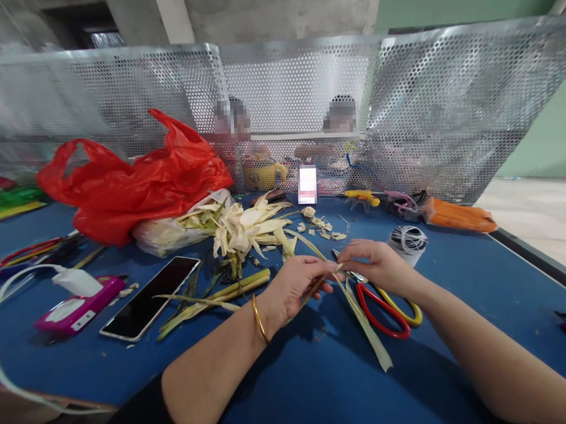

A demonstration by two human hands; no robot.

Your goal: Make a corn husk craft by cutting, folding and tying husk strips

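My left hand (297, 286), with a gold bangle at the wrist, pinches pale green husk strips near the middle of the blue table (280, 385). Close on its right, my right hand (375, 264) has its fingertips on the same strips, where they cross. One long husk strip (368, 326) hangs down toward the front right. Scissors with a red handle (384, 317) and a yellow one lie under and beside my right hand. To the left of my left hand are green stalks (212, 301) and a heap of cream husks (246, 229).
A red plastic bag (138, 186) stands at the back left. A phone (151, 297) and a purple power strip (82, 305) lie at left. Twine (408, 238) and an orange packet (459, 215) are at right. Behind a perforated metal screen (287, 69) sit two people.
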